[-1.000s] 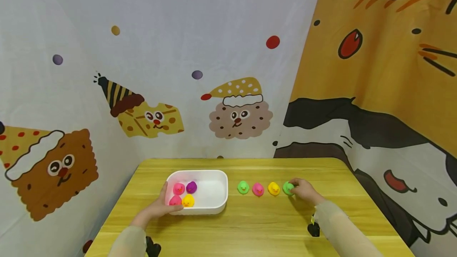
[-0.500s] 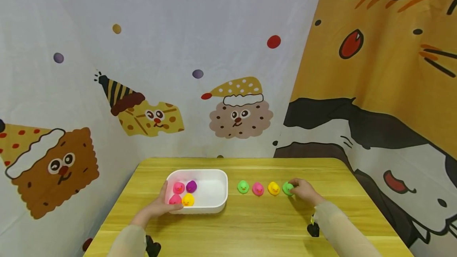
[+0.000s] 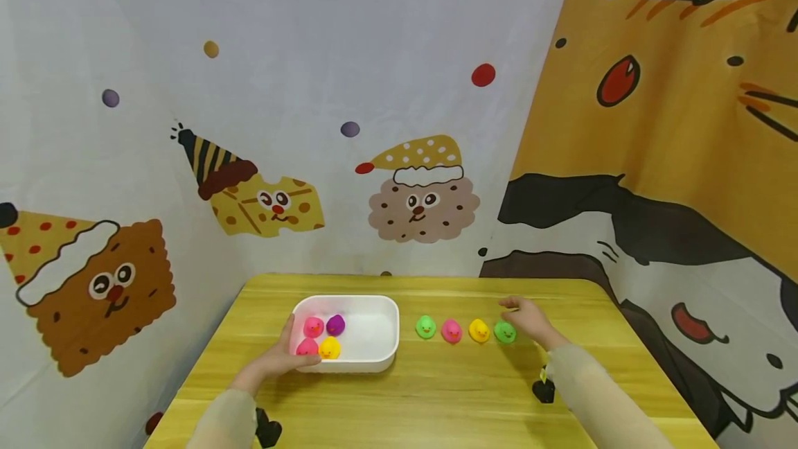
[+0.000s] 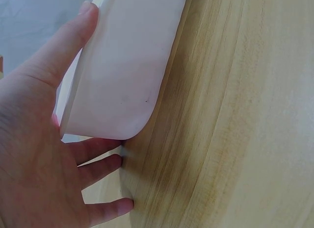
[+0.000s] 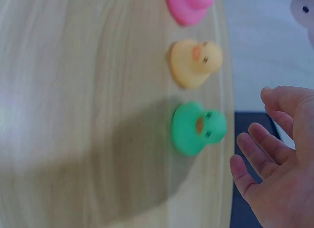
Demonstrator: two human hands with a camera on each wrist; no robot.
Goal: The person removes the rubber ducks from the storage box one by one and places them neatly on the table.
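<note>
Beside a white plastic container [image 3: 380, 331], my left hand [image 3: 264, 366] spans its near-left corner. The thumb [image 4: 71, 39] lies straight along the rim while the other fingers spread around the end wall, as the left wrist view shows. Inside sit two pink ducks, a purple duck [image 3: 335, 325] and a yellow duck [image 3: 330, 348]. My right hand [image 3: 526, 317] is raised just behind the rightmost green toy duck [image 3: 505, 332], holding nothing. In the right wrist view, its fingers are loosely bent and apart from that green duck [image 5: 194, 129], which stands upright on the table.
To the container's right, another green duck [image 3: 426, 327], a pink duck [image 3: 451, 331] and a yellow duck [image 3: 479, 330] form a row with the rightmost one. The wooden table [image 3: 436, 393] meets a cartoon-printed cloth [image 3: 299, 54] behind its far edge.
My right hand has let go of the rightmost green duck and risen up and away from it; the duck stays in the row. The left hand keeps its place at the container.
</note>
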